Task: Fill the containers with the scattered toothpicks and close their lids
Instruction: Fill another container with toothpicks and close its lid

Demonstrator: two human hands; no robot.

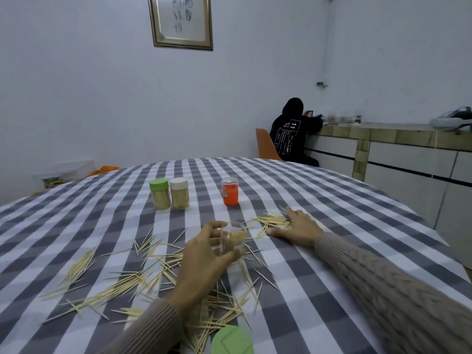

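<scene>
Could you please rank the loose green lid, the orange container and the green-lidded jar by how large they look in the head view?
1. Loose green lid, though it lies nearest the camera, so this may mislead.
2. Green-lidded jar.
3. Orange container, only slightly smaller.

A plain room in a home, likely a dining or kitchen space. A round counter (332, 200) wears a grey-and-white checked cloth, a framed picture (180, 21) hangs on the bare white wall, and a tiled worktop (383, 131) with white cabinets runs along the right, where a person (291, 131) sits on an orange chair (264, 145).
</scene>
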